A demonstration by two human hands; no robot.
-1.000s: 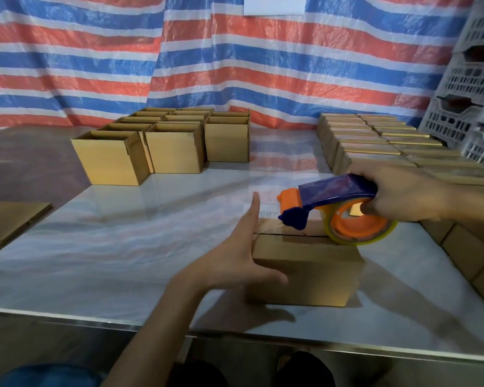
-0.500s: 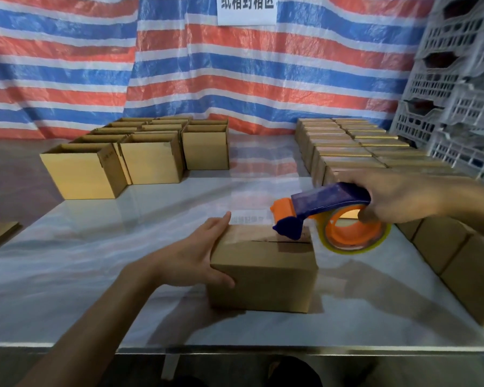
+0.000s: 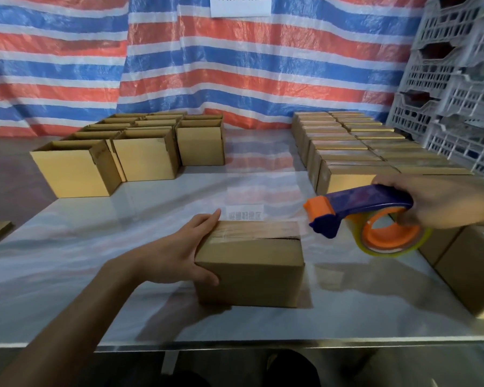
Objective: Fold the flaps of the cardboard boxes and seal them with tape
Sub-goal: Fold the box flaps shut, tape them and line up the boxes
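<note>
Your right hand [image 3: 436, 202], wrapped round the handle of the tape dispenser [image 3: 375, 219], has drawn it off the top seam it rode a second ago and now holds it in the air just beside the box [image 3: 249, 275], apart from it. The box sits near the front of the worktop [image 3: 95, 261], flaps down with a glossy strip of tape [image 3: 252, 230] along the seam, and your left hand [image 3: 179, 252] clasps its left end, thumb on the front face. This top looks sealed to me, so the box can join the closed boxes [image 3: 361, 152] at your right.
</note>
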